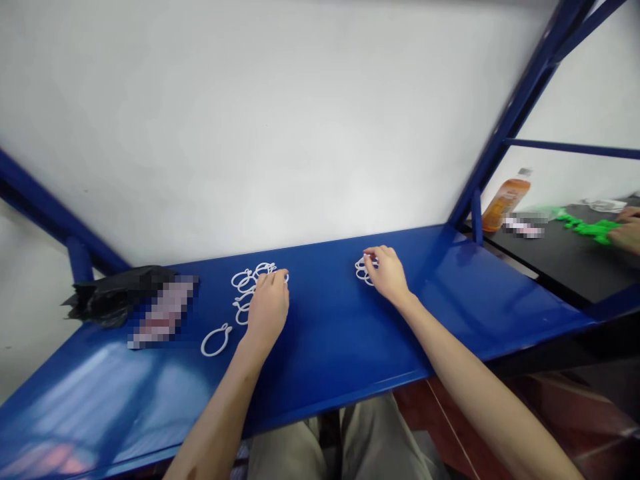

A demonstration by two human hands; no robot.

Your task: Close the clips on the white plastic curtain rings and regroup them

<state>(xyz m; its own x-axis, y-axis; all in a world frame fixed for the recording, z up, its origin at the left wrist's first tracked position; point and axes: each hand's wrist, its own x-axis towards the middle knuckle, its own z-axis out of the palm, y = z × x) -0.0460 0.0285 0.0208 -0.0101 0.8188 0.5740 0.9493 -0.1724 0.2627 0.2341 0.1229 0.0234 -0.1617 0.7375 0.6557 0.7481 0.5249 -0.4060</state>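
Observation:
Several white plastic rings, each with a small looped tab, lie on the blue tabletop. My left hand (270,297) is over the right side of the larger loose group of rings (245,283), its fingers bent down and closed at a white ring whose edge shows by the fingertips. A single ring (215,342) lies apart, nearer me on the left. Further right, my right hand (389,272) is at a smaller cluster of rings (361,272), thumb and index finger pinched close together on a white ring. The hand hides part of that cluster.
The blue table (325,347) meets a white wall panel, with blue frame posts (500,133) at both sides. A black plastic bag (110,297) and a blurred-out packet (165,310) lie left. Right, on a dark table, are an orange drink bottle (506,203), green pieces (595,230) and another person's hand (627,232).

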